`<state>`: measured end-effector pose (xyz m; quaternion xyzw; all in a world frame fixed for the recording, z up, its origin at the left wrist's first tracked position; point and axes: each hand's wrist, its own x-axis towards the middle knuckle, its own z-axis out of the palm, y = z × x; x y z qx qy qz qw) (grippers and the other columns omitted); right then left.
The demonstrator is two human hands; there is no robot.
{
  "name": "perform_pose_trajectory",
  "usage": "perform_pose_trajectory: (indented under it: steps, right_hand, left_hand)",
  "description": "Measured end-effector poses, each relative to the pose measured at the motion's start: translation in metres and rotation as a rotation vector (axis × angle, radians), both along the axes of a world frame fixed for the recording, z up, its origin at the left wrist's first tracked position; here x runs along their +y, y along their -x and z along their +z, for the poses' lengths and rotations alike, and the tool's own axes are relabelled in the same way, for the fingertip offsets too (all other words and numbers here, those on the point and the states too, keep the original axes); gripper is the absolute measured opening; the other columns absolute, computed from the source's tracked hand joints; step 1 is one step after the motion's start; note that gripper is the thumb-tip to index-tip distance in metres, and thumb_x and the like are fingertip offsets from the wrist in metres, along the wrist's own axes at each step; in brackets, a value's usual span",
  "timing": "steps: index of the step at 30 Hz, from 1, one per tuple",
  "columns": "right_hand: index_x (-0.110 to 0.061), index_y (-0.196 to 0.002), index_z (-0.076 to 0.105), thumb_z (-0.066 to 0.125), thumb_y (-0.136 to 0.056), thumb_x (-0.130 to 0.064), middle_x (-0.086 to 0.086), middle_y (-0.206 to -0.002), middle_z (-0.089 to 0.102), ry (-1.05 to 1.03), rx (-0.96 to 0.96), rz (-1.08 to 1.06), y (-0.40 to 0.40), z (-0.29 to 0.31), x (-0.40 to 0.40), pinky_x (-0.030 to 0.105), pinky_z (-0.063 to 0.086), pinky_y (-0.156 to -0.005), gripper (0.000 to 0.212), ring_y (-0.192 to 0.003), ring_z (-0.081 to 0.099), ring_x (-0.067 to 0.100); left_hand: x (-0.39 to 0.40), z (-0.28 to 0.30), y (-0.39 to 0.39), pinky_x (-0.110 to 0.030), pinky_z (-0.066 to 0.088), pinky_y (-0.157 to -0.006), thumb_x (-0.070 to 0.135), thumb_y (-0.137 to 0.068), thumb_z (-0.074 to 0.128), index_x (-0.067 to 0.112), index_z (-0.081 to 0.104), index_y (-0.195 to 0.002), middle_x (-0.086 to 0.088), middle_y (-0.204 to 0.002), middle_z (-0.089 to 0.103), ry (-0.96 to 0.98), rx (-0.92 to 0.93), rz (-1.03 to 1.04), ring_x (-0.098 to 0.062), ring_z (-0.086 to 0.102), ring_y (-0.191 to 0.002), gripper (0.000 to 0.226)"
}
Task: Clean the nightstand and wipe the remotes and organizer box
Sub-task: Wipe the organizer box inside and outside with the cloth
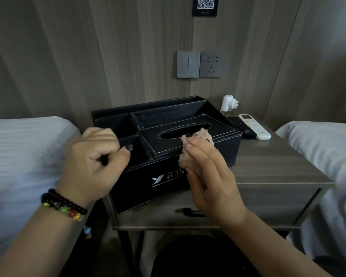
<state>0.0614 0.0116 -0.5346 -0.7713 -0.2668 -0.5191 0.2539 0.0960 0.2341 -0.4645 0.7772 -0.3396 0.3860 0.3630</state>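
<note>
Closest to the camera, the left hand [92, 160] is curled over the near left corner of the black organizer box [168, 148]. Its fingers are bent in tight, but I cannot tell if they grip the box edge or hold nothing. A string of beads [63, 204] goes round that wrist.

The right hand [210, 176] is in front of the box, by its front wall. Its fingers and thumb squeeze a crumpled pinkish cloth [196, 148], and the top of the cloth pokes up over the lid of the box.

The box sits on the grey nightstand [278, 166], near its left side. On the right the box has a flat lid with a long oval hole. On the left and at the back are open pockets, and they look dark inside.

Farther back, to the right of the box, a black remote [242, 125] and a white remote [255, 126] lie side by side on the nightstand. Behind them stands a small white gadget [229, 102]. A bed [18, 156] is on each side
</note>
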Motion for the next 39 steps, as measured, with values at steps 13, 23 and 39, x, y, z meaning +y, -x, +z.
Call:
perform_pose_trajectory:
  steps: [13,23,39]
  right_hand:
    - [0.008,-0.127,0.050,0.053,-0.094,-0.004,0.014,-0.135,0.055,-0.053,0.017,-0.027,-0.013,0.007,-0.025,0.044,0.042,-0.109,0.036,-0.128,0.052,0.026]
    - [0.003,-0.131,0.051,0.049,-0.097,-0.008,0.011,-0.133,0.056,-0.227,0.087,-0.115,-0.013,0.009,-0.019,0.028,0.035,-0.113,0.035,-0.127,0.050,0.018]
    - [-0.002,-0.130,0.054,0.055,-0.093,-0.002,0.001,-0.132,0.056,-0.416,0.092,-0.218,-0.013,0.049,-0.038,0.026,0.037,-0.111,0.038,-0.127,0.051,0.016]
  left_hand:
    - [-0.057,0.003,0.024,-0.039,0.053,-0.075,0.038,-0.095,0.036,0.017,0.056,-0.129,-0.003,-0.123,0.061,-0.474,0.052,0.426,-0.022,0.059,-0.110,0.045]
    - [-0.061,-0.007,0.039,-0.031,0.032,-0.053,0.042,-0.097,0.041,0.000,0.056,-0.115,-0.002,-0.057,0.042,-0.519,0.055,0.675,-0.020,0.038,-0.049,0.048]
    - [-0.040,0.042,-0.002,-0.039,0.052,-0.060,0.085,-0.072,0.030,0.034,0.070,-0.090,0.001,-0.063,0.069,-0.194,0.056,0.519,-0.029,0.066,-0.068,0.068]
